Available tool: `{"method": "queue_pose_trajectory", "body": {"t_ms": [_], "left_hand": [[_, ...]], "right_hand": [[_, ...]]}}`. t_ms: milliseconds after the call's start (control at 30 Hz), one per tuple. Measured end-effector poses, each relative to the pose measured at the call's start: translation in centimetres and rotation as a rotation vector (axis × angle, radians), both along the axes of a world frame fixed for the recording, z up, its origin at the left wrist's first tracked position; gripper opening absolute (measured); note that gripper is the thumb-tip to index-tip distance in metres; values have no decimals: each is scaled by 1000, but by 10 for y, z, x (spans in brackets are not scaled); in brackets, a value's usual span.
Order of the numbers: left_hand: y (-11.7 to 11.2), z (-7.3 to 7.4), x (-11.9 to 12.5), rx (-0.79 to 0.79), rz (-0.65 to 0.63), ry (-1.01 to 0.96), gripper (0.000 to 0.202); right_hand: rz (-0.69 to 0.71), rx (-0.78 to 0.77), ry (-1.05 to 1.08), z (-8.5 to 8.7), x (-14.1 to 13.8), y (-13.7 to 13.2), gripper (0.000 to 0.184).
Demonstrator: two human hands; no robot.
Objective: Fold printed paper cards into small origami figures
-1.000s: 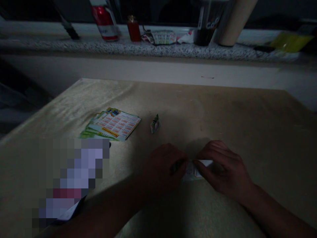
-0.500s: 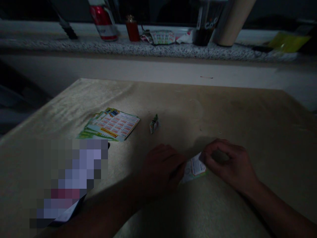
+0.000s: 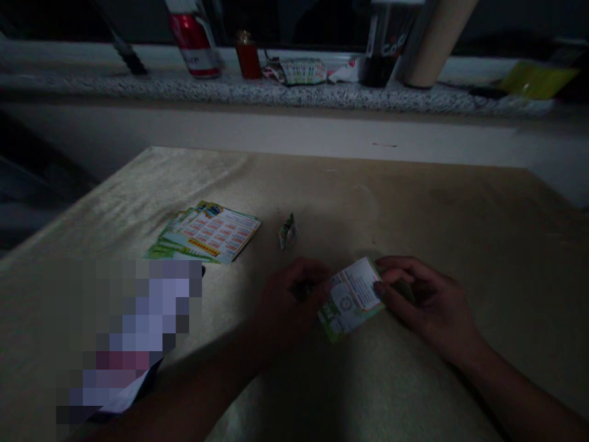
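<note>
A small printed paper card (image 3: 350, 298), white with green edges, is held just above the beige table (image 3: 437, 221) between both my hands. My left hand (image 3: 288, 307) pinches its left side with curled fingers. My right hand (image 3: 426, 304) grips its right edge between thumb and fingers. The card's printed face is turned up towards me. A tiny folded scrap of the same paper (image 3: 288, 231) lies on the table just beyond my left hand.
A fanned stack of similar printed cards (image 3: 207, 232) lies left of centre. A blurred-out object sits at the near left. On the speckled ledge (image 3: 276, 92) behind stand a red can (image 3: 193, 37), a red lighter (image 3: 248, 55), a dark cup (image 3: 384, 46), a cardboard tube (image 3: 435, 40) and wrappers.
The card was folded small under both hands; it has since been opened out and lifted, its printed face now turned up. Both hands moved slightly away from me.
</note>
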State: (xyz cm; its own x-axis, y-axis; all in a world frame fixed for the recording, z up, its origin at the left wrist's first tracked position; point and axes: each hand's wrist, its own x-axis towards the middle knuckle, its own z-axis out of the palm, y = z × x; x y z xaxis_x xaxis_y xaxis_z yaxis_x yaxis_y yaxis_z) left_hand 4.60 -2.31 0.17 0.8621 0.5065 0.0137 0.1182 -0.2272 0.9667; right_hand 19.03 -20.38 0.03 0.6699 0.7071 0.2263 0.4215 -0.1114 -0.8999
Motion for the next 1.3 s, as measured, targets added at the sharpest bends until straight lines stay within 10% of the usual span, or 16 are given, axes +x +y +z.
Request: {"method": "queue_pose_trajectory", "body": {"t_ms": [200,400,600,1300], "left_hand": [[2,-2,2,-187,29,-28,15],[6,-1,6,-328,102,-51,11],[5,5,-7,138,-54,-175,37],[0,-4,-2,-226,-44,-1,13]], "right_hand": [[61,105,114,0,2,-3,19],[202,143,-215,1,0,-5,39],[38,143,-369,9,-2,-3,19],[38,135,256,8,-3,-3,7]]}}
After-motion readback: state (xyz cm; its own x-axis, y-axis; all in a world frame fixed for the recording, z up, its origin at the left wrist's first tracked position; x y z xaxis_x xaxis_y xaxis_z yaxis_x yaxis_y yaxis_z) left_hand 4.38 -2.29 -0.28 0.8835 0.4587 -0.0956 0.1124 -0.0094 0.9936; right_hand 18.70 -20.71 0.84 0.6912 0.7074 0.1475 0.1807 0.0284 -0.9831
